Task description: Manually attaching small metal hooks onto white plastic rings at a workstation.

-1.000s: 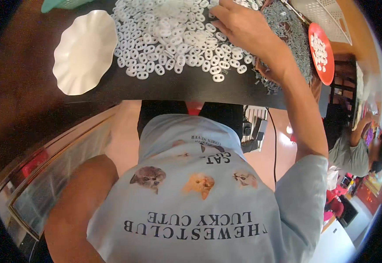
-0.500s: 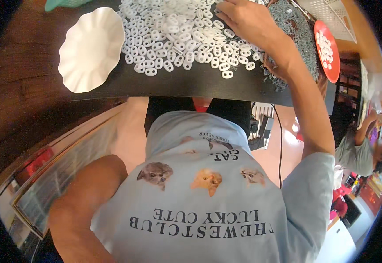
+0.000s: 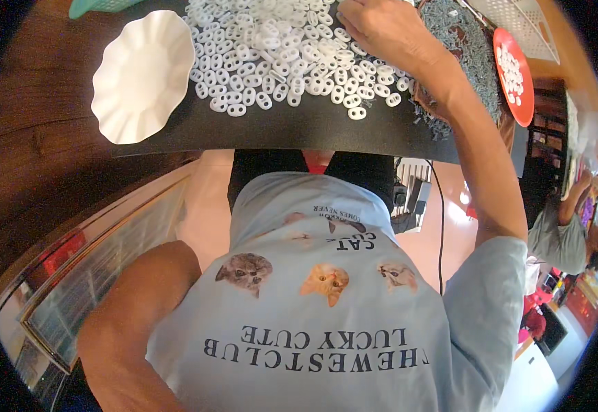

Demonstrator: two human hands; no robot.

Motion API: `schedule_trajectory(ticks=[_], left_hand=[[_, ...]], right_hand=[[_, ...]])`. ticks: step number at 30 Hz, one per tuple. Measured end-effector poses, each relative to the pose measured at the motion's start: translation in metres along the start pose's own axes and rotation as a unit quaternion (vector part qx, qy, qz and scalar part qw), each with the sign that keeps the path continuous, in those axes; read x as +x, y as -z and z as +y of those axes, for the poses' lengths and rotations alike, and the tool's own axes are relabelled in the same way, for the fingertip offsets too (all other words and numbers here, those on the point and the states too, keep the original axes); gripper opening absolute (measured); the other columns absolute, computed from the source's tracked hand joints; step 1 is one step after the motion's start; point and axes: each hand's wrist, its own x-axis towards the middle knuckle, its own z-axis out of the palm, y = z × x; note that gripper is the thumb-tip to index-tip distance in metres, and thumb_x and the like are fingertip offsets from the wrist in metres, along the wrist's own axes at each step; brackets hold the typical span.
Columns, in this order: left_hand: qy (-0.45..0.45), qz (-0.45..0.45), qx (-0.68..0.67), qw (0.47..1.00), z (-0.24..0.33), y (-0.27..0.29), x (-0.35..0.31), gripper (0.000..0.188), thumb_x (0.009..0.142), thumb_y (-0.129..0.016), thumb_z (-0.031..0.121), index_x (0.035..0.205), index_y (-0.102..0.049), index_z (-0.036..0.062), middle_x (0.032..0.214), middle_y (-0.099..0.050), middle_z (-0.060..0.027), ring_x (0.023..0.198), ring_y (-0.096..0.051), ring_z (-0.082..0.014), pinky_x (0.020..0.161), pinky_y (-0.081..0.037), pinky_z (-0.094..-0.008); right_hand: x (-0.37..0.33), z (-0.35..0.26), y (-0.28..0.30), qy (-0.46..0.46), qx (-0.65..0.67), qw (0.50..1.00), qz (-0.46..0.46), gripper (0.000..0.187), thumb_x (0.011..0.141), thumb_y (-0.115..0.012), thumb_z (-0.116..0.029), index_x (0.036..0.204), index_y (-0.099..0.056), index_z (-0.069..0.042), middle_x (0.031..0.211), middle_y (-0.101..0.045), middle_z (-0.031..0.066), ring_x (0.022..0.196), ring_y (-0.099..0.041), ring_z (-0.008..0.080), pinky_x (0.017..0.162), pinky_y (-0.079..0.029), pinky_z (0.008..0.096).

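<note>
Right hand (image 3: 385, 31) at white pieces (image 3: 286, 55) (two-holed), grip unclear

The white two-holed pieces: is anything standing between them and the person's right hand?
Nothing visible does. The right hand is at the right part of the white pieces, some showing right beside it. The grey bits lie farther right, not between.

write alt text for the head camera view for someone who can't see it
A person's right hand is over the right side of a spread of white two-holed oval pieces on a dark table. A white wavy-edged dish sits to the left; grey bits and a red plate holding small white pieces are to the right.
</note>
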Motion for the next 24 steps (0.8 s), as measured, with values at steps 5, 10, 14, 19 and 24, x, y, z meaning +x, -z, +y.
schedule_trajectory(ticks=[5, 10, 14, 19, 24], left_hand=[[-0.003, 0.003, 0.068, 0.998, 0.002, 0.007, 0.006, 0.016, 0.087, -0.053, 0.013, 0.086, -0.062, -0.0003, 0.081, -0.061, -0.0088, 0.079, -0.058, -0.0188, 0.074, -0.043, -0.0341], [0.007, 0.027, 0.05, 0.998, -0.002, 0.004, 0.003, 0.015, 0.086, -0.055, 0.012, 0.084, -0.063, -0.0002, 0.077, -0.062, -0.0099, 0.078, -0.059, -0.0197, 0.076, -0.044, -0.0363], [0.005, 0.131, 0.068, 0.989, 0.02, -0.026, -0.022, 0.022, 0.082, -0.061, 0.016, 0.092, -0.064, -0.0032, 0.08, -0.063, -0.0122, 0.079, -0.06, -0.024, 0.086, -0.043, -0.0446], [0.239, 0.405, 0.346, 0.812, -0.112, 0.06, -0.043, 0.03, 0.076, -0.064, 0.003, 0.105, -0.059, -0.0015, 0.079, -0.061, -0.0102, 0.064, -0.057, -0.0215, 0.064, -0.045, -0.0334], [0.343, 0.374, 0.549, 0.664, -0.15, 0.07, -0.063, 0.04, 0.075, -0.068, -0.002, 0.113, -0.056, 0.001, 0.094, -0.06, -0.0138, 0.081, -0.06, -0.0259, 0.068, -0.05, -0.031]], right_hand=[[0.001, 0.0, 0.0, -0.005, 0.0, 1.0, 0.007, 0.011, 0.076, -0.054, -0.01, 0.072, -0.051, 0.0, 0.073, -0.054, 0.0139, 0.063, -0.059, 0.032, 0.053, -0.049, 0.0407], [-0.003, 0.003, -0.003, -0.062, 0.052, 0.996, 0.029, 0.014, 0.081, -0.055, -0.012, 0.076, -0.053, 0.001, 0.074, -0.056, 0.0162, 0.068, -0.059, 0.0343, 0.061, -0.048, 0.0435], [-0.015, 0.002, 0.007, -0.159, 0.272, 0.947, 0.066, 0.019, 0.085, -0.058, -0.019, 0.088, -0.061, 0.0, 0.084, -0.062, 0.0202, 0.078, -0.062, 0.0342, 0.071, -0.048, 0.0427], [-0.031, -0.014, 0.038, -0.213, 0.428, 0.878, 0.018, 0.018, 0.094, -0.054, -0.018, 0.087, -0.059, -0.003, 0.064, -0.044, -0.0089, 0.059, -0.043, -0.0004, 0.049, -0.032, 0.0219], [-0.058, -0.045, 0.063, -0.31, 0.56, 0.768, 0.006, 0.014, 0.091, -0.056, -0.017, 0.091, -0.06, -0.004, 0.058, -0.041, -0.0079, 0.048, -0.033, 0.0, 0.044, -0.022, 0.0177]])
